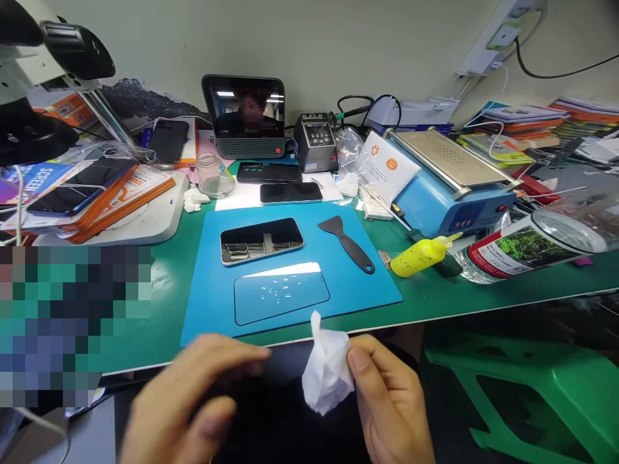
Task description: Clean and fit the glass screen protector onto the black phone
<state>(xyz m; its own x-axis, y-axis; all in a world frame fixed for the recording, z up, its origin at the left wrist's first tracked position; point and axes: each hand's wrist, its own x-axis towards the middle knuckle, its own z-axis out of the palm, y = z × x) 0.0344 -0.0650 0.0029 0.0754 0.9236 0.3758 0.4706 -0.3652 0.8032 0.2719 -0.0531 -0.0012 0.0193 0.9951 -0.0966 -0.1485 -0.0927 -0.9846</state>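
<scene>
Pinched between the thumb and fingers of my right hand (389, 403) is a crumpled white tissue (327, 370), held just off the table's front edge. My left hand (186, 399) is to its left, slightly blurred, with thumb and fingers apart and nothing between them. Beyond the hands, a glass screen panel with a black border (309, 293) lies on the blue mat (367, 293), with several clear drops on it. Behind it rests a phone (261, 241), its dark screen facing up. A black-handled scraper (347, 245) lies at the mat's right.
Right of the mat are a yellow squeeze bottle (420, 256), a blue heating plate machine (449, 212) and a large clear bottle (527, 248) on its side. A glass jar (213, 177) and a smart display (244, 116) stand behind. A green stool (541, 380) is at lower right.
</scene>
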